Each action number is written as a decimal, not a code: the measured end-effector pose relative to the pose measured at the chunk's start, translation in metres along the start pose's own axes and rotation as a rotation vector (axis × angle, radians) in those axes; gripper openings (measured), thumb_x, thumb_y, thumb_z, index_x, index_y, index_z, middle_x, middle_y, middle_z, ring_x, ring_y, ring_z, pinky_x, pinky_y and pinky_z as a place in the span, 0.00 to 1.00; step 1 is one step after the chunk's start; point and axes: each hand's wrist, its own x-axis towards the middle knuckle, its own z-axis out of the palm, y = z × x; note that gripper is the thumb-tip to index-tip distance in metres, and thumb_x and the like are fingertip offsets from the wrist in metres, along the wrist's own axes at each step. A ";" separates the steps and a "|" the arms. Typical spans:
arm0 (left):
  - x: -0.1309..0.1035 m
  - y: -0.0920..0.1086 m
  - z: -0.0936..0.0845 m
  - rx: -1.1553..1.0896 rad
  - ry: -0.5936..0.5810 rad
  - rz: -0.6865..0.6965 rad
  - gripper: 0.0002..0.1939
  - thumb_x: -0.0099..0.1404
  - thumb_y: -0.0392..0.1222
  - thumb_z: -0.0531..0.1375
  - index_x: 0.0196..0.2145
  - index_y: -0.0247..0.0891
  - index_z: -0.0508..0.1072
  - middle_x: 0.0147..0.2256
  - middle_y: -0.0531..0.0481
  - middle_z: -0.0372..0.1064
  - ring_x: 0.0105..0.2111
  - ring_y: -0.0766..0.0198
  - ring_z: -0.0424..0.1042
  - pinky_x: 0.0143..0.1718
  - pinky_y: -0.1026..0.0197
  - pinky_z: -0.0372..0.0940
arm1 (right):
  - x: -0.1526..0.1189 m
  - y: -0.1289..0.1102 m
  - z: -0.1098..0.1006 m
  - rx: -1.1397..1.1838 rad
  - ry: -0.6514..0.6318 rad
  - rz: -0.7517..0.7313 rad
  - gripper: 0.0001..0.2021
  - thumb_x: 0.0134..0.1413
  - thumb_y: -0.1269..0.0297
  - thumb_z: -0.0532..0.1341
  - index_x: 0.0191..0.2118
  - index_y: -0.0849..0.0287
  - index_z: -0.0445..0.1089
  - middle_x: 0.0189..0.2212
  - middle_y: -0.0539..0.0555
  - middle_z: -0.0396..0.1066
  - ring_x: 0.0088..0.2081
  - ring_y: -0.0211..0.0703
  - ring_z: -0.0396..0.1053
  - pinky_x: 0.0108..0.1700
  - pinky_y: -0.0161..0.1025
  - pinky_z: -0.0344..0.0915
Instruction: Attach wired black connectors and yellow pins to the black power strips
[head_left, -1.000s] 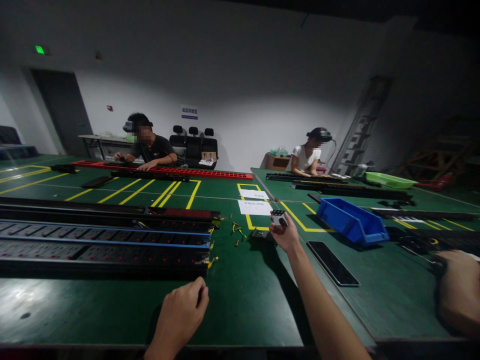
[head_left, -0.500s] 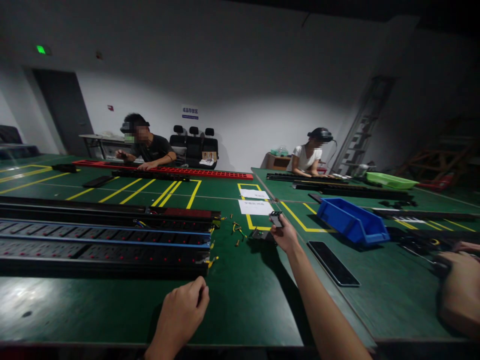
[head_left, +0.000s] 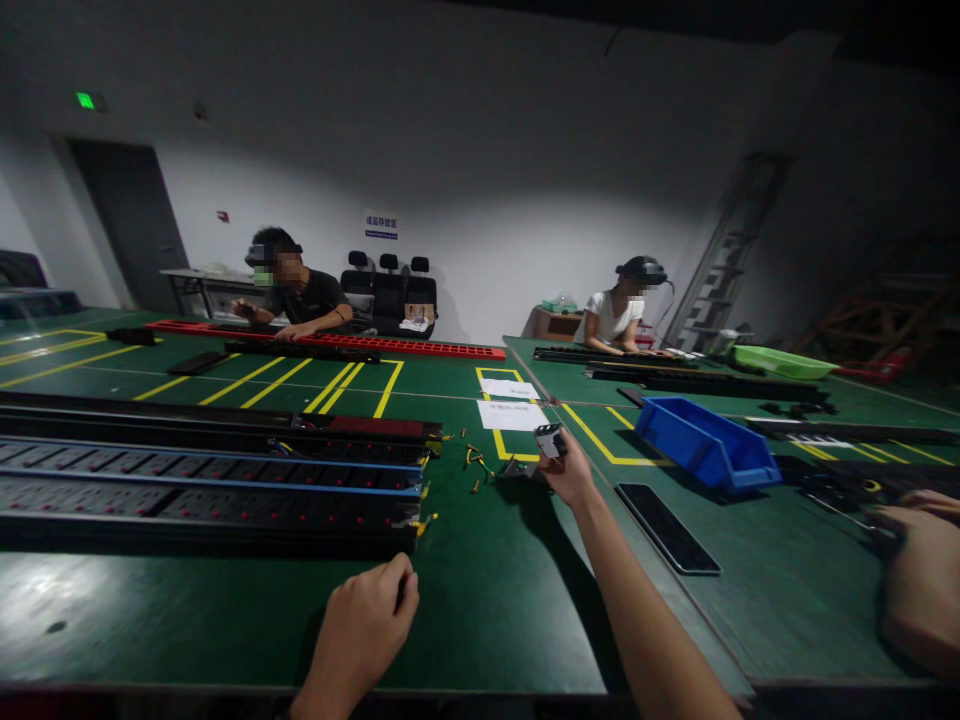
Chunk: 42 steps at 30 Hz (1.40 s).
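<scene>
My right hand (head_left: 571,470) is closed on a small black and grey part (head_left: 551,440), held above the green table (head_left: 480,590). Below and left of that hand lies a dark bracket-like piece (head_left: 519,467), partly hidden by the fingers. My left hand (head_left: 367,610) rests near the table's front edge with its fingers curled; whether anything is inside them is hidden. Beyond it, long black strips with red dots (head_left: 300,505) lie side by side, with yellow-green wire ends at their right tips. Small brass-coloured pieces and a wire (head_left: 476,460) lie between the strips and my right hand.
A blue bin (head_left: 701,445) and a black phone-like slab (head_left: 666,528) lie to the right. Another person's hands (head_left: 926,560) are at the right edge. Two people (head_left: 304,295) (head_left: 619,315) lean at the far side. White papers (head_left: 512,414) lie ahead.
The small part in my right hand has tilted and shifted slightly left, showing a lighter, striped face. My left hand has stayed in place.
</scene>
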 end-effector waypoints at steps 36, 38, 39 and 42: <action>-0.002 0.002 -0.004 0.000 0.001 0.002 0.13 0.75 0.43 0.48 0.37 0.42 0.70 0.30 0.53 0.75 0.32 0.61 0.77 0.31 0.61 0.57 | 0.000 0.003 -0.001 -0.085 0.001 -0.053 0.10 0.45 0.73 0.71 0.27 0.59 0.68 0.20 0.49 0.71 0.17 0.34 0.63 0.15 0.30 0.63; -0.002 0.002 -0.005 0.000 -0.005 -0.002 0.13 0.75 0.43 0.48 0.37 0.42 0.70 0.30 0.52 0.75 0.32 0.61 0.77 0.31 0.61 0.57 | 0.000 0.003 -0.001 -0.089 0.016 -0.052 0.09 0.46 0.73 0.70 0.28 0.59 0.68 0.20 0.50 0.72 0.17 0.33 0.63 0.16 0.29 0.62; -0.001 0.002 -0.005 0.001 -0.009 -0.005 0.13 0.75 0.43 0.48 0.37 0.42 0.71 0.30 0.52 0.76 0.32 0.61 0.77 0.31 0.61 0.57 | 0.000 0.003 -0.001 -0.091 0.025 -0.053 0.09 0.47 0.72 0.70 0.28 0.60 0.68 0.20 0.50 0.72 0.17 0.33 0.63 0.16 0.29 0.62; -0.001 0.002 -0.004 -0.001 -0.010 -0.009 0.13 0.75 0.43 0.48 0.37 0.42 0.71 0.30 0.52 0.76 0.32 0.61 0.77 0.31 0.62 0.58 | 0.000 0.002 -0.001 -0.099 0.041 -0.061 0.09 0.47 0.71 0.71 0.28 0.60 0.69 0.20 0.50 0.72 0.17 0.33 0.63 0.16 0.29 0.61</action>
